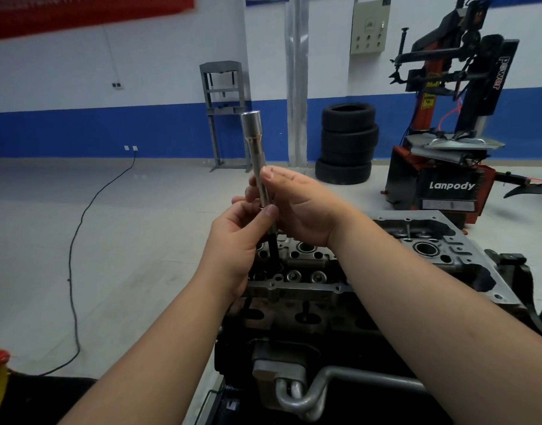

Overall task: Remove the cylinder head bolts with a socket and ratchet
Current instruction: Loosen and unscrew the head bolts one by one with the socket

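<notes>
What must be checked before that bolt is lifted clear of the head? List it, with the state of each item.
1. Left hand pinches the dark bolt: ok.
2. Right hand grips the silver socket extension: ok.
3. Extension roughly in line with the bolt: ok.
4. Bolt free of its hole in the cylinder head: cannot tell, lower end hidden behind the left hand.
5. Ratchet on the extension's top: not ok, none in view.

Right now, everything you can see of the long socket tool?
The socket tool is bright polished metal: a wider cylindrical end on top, a slimmer shaft below, then a black lower section reaching down to the cylinder head. It stands nearly upright, leaning slightly left. The right hand and left hand both grip its shaft. No ratchet handle shows.
</notes>
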`<state>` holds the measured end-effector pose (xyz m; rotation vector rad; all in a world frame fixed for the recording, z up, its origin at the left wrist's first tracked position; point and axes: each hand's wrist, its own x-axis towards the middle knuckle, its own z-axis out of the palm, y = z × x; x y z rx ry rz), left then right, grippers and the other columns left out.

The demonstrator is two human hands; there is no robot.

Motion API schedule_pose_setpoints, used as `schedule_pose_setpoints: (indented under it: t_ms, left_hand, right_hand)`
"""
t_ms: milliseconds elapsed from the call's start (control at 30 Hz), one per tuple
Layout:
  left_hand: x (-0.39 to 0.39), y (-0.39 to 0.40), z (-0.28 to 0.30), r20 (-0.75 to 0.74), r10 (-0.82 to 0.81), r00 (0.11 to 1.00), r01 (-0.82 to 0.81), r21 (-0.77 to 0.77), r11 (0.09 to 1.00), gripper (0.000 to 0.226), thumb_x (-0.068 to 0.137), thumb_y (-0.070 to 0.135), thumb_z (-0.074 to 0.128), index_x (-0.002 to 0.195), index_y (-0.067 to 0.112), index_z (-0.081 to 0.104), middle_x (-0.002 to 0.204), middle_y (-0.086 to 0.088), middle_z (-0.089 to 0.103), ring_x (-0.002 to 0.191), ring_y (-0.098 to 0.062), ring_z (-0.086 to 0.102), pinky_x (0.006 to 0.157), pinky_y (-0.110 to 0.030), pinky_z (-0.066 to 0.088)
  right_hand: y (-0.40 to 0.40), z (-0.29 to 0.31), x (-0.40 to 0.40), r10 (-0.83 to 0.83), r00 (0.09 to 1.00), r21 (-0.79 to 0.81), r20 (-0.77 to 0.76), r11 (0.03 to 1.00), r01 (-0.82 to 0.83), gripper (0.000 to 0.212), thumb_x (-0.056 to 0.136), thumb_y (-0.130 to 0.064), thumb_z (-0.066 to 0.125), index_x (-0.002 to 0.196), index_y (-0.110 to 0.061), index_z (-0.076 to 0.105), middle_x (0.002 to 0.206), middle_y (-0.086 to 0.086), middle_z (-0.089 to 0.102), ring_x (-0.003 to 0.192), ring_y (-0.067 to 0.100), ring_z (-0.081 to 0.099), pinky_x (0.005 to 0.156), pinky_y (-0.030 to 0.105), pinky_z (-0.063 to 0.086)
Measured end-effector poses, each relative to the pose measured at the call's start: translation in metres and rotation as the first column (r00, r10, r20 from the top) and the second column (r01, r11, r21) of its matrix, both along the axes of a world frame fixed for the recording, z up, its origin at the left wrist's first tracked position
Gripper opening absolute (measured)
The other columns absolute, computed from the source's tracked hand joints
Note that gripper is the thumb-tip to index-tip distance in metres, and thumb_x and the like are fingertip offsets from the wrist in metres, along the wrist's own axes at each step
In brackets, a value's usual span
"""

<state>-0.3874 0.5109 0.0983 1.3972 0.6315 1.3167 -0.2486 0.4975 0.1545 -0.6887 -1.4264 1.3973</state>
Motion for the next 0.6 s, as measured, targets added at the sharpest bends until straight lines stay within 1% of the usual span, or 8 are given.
schedule_pose_setpoints:
  t_ms: [100, 200, 267, 333, 467, 533, 567, 600]
  left_hand:
    - [-0.0011, 0.0000, 0.0004, -0.012, -0.029, 1.000, 0.029, -0.021, 0.999, 0.020, 0.086, 0.043, 0.073, 0.094, 0.025, 0.078, 0.100, -0.001, 0.079, 0.101, -0.017, 0.074, 0.088, -0.030, 0.055]
    - [-0.0043, -0.0007, 0.0020, 0.002, -0.100, 0.995, 0.100, -0.040, 0.994, 0.025, 0.093, 0.039, 0.057, 0.093, 0.036, 0.082, 0.103, 0.003, 0.079, 0.106, -0.015, 0.073, 0.090, -0.030, 0.053]
    - [-0.0048, -0.0025, 0.0038, 0.017, -0.113, 0.993, 0.113, -0.036, 0.993, 0.022, 0.096, 0.039, 0.060, 0.092, 0.035, 0.082, 0.099, 0.004, 0.078, 0.103, -0.014, 0.074, 0.089, -0.030, 0.053]
    - [-0.0032, -0.0035, 0.0039, 0.018, -0.079, 0.997, 0.080, -0.026, 0.996, 0.020, 0.090, 0.040, 0.064, 0.090, 0.032, 0.082, 0.095, 0.002, 0.078, 0.099, -0.016, 0.075, 0.090, -0.033, 0.054]
    - [-0.0007, -0.0019, 0.0015, 0.008, -0.033, 0.999, 0.033, 0.002, 0.999, 0.026, 0.079, 0.037, 0.070, 0.100, 0.023, 0.077, 0.097, 0.003, 0.078, 0.101, -0.018, 0.074, 0.087, -0.029, 0.057]
    - [-0.0005, -0.0024, 0.0010, -0.006, -0.049, 0.999, 0.049, 0.013, 0.999, 0.021, 0.080, 0.038, 0.071, 0.097, 0.028, 0.079, 0.098, 0.003, 0.078, 0.100, -0.016, 0.074, 0.084, -0.025, 0.058]
    - [-0.0007, -0.0026, 0.0011, -0.014, -0.057, 0.998, 0.057, 0.013, 0.998, 0.016, 0.084, 0.039, 0.071, 0.095, 0.032, 0.080, 0.098, 0.004, 0.078, 0.099, -0.014, 0.074, 0.084, -0.025, 0.057]
    - [-0.0009, -0.0040, 0.0026, -0.019, -0.065, 0.998, 0.065, 0.004, 0.998, 0.013, 0.089, 0.041, 0.070, 0.093, 0.036, 0.081, 0.098, 0.004, 0.078, 0.100, -0.013, 0.074, 0.085, -0.026, 0.057]
  right_hand:
    - [-0.0004, 0.0002, 0.0008, 0.004, 1.000, 0.004, 0.011, 1.000, -0.004, 0.023, 0.103, -0.029, 0.046, 0.100, -0.010, 0.058, 0.093, 0.004, 0.063, 0.106, 0.027, 0.060, 0.094, 0.040, 0.052]
    - [-0.0005, 0.0003, 0.0011, -0.014, 0.999, -0.013, 0.047, 1.000, 0.014, 0.032, 0.104, -0.036, 0.043, 0.102, -0.011, 0.063, 0.094, 0.003, 0.067, 0.109, 0.029, 0.059, 0.094, 0.041, 0.051]
    - [-0.0002, -0.0001, 0.0015, -0.023, 0.998, -0.016, 0.062, 1.000, 0.024, 0.035, 0.104, -0.039, 0.041, 0.103, -0.012, 0.063, 0.093, 0.002, 0.067, 0.109, 0.028, 0.060, 0.091, 0.038, 0.051]
    - [0.0000, -0.0003, 0.0015, -0.030, 0.998, -0.011, 0.063, 0.999, 0.030, 0.034, 0.103, -0.040, 0.042, 0.105, -0.013, 0.063, 0.094, 0.002, 0.065, 0.110, 0.026, 0.060, 0.091, 0.038, 0.050]
    - [0.0009, -0.0006, 0.0003, -0.051, 0.998, 0.011, 0.046, 0.999, 0.051, 0.024, 0.099, -0.035, 0.054, 0.100, -0.011, 0.057, 0.090, 0.004, 0.062, 0.104, 0.027, 0.059, 0.102, 0.054, 0.044]
    - [0.0021, -0.0008, 0.0003, -0.069, 0.996, 0.030, 0.057, 0.997, 0.067, 0.021, 0.102, -0.030, 0.050, 0.096, -0.010, 0.056, 0.090, 0.007, 0.063, 0.108, 0.033, 0.056, 0.105, 0.061, 0.041]
    - [0.0026, -0.0007, 0.0004, -0.071, 0.995, 0.033, 0.066, 0.997, 0.068, 0.022, 0.103, -0.028, 0.048, 0.096, -0.009, 0.056, 0.092, 0.009, 0.064, 0.107, 0.035, 0.055, 0.101, 0.059, 0.044]
    - [0.0027, -0.0006, 0.0007, -0.067, 0.995, 0.032, 0.072, 0.997, 0.065, 0.022, 0.102, -0.029, 0.047, 0.098, -0.009, 0.056, 0.093, 0.011, 0.065, 0.103, 0.036, 0.054, 0.093, 0.053, 0.047]
